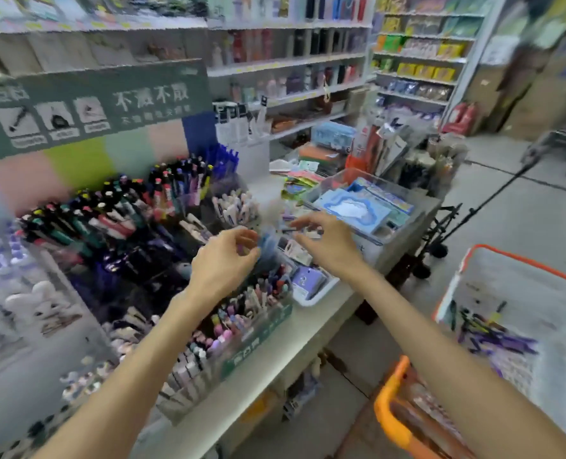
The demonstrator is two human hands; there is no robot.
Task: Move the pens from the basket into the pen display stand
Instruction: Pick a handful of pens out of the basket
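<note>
While your left hand [228, 256] pinches blurred bluish pens [270, 246] mid-frame over the stand [258, 332], your open right hand [324, 241] is nearer the basket [506, 293], lower right.

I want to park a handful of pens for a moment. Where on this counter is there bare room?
The bare strip of the white counter along its front edge, between the green-fronted pen tray and the aisle. The rest is crowded: pen display stand to the left, white tray and clear box behind.
</note>
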